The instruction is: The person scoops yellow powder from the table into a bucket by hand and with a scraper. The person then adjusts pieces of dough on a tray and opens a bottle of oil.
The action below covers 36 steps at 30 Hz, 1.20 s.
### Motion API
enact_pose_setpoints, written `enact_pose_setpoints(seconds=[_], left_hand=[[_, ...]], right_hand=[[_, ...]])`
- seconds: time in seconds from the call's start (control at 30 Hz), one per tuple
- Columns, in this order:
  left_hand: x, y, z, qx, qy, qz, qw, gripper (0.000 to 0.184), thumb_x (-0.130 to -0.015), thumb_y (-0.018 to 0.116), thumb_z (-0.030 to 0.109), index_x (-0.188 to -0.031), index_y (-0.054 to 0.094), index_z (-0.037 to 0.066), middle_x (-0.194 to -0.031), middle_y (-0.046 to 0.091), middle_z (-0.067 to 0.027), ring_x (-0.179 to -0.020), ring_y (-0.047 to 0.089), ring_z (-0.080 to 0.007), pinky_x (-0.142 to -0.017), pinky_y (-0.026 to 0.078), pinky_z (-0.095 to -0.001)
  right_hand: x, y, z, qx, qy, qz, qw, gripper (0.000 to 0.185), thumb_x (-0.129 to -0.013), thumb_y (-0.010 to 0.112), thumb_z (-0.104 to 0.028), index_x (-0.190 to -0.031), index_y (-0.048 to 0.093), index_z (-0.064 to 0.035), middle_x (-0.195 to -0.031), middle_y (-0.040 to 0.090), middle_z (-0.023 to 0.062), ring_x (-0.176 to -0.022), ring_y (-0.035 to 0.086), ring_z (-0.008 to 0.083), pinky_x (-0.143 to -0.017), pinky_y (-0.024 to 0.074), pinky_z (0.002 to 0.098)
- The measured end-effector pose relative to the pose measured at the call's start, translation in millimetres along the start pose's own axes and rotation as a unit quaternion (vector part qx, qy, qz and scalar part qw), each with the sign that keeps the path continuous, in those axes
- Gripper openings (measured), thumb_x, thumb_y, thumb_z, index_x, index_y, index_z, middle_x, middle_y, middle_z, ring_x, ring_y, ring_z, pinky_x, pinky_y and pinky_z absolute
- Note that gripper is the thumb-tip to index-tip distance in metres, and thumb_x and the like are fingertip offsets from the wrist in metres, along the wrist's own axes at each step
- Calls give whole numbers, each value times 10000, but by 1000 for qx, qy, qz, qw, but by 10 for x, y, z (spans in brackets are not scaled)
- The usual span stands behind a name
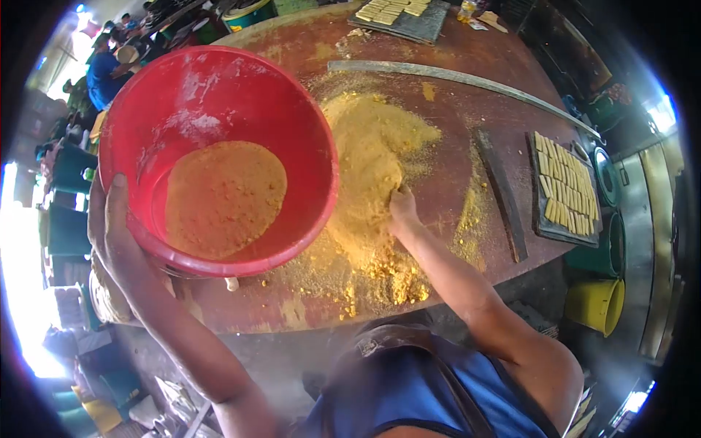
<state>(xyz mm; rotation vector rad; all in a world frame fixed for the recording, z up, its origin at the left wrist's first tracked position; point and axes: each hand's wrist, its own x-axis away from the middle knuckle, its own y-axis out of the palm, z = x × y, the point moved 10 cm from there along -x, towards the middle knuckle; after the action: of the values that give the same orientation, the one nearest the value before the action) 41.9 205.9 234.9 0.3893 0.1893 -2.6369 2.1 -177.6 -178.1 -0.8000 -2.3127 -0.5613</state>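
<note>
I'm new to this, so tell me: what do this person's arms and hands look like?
The left arm and right arm are bare; the left hand and right hand are ungloved. The sleeveless top is blue with dark bands.

A red tub (248, 106), tilted and dusted white inside, is partly filled with yellow-brown powder (226, 193); beside it, a lumpy yellow heap (365, 153) spreads on the surface (456, 164).

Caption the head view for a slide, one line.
Left hand holds a tilted red tub with yellow powder inside; right hand is at the powder heap on the table.
</note>
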Motion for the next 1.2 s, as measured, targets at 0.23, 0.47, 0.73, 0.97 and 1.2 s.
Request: enact_pose_setpoints(seconds=[0.23, 0.47, 0.73, 0.97, 1.2], left_hand=[[5, 83, -14, -4, 46, -42, 998, 445, -883, 649, 168, -1278, 565, -18, -1157, 639, -112, -1042, 593, -169, -930, 449, -293], [-19, 190, 76, 46, 147, -118, 981, 359, -854, 677, 142, -1177, 635, -9, -966, 671, -47, -847, 591, -112, -775, 459, -242], [-107, 9, -1, 55, 159, -150, 974, 320, -843, 686, 134, -1128, 658, -7, -890, 662, -26, -784, 573, -96, -725, 457, -245], [-209, -374, -83, 109, 61, -160, 979, 385, -890, 624, 123, -1244, 589, -23, -1118, 648, -93, -998, 597, -156, -884, 463, -283], [-139, -389, -19, 16, 22, -89, 996, 447, -934, 561, 249, -1310, 540, 6, -1200, 613, -102, -1065, 588, -180, -913, 458, -288]], right_hand=[[240, -5, -604, -155, -86, -105, 979, 385, -993, 361, -37, -1377, 383, -35, -1301, 503, 199, -1094, 602, 277, -908, 572, 426], [1446, 733, -1748, -54, -388, -80, 917, 333, -913, 422, 11, -1243, 466, 15, -1160, 588, 218, -1000, 630, 293, -792, 557, 413], [2024, 898, -2035, 280, -543, 59, 790, 277, -848, 586, -161, -1067, 558, 7, -924, 659, 242, -870, 649, 383, -747, 505, 459], [209, -2299, -2021, 418, -355, 254, 797, 266, -815, 550, -126, -1051, 629, -34, -944, 678, 204, -890, 663, 327, -760, 502, 405], [-1002, -2329, -2175, 434, -379, 283, 767, 271, -813, 560, -144, -1032, 610, 7, -842, 658, 167, -706, 654, 259, -592, 496, 378]])
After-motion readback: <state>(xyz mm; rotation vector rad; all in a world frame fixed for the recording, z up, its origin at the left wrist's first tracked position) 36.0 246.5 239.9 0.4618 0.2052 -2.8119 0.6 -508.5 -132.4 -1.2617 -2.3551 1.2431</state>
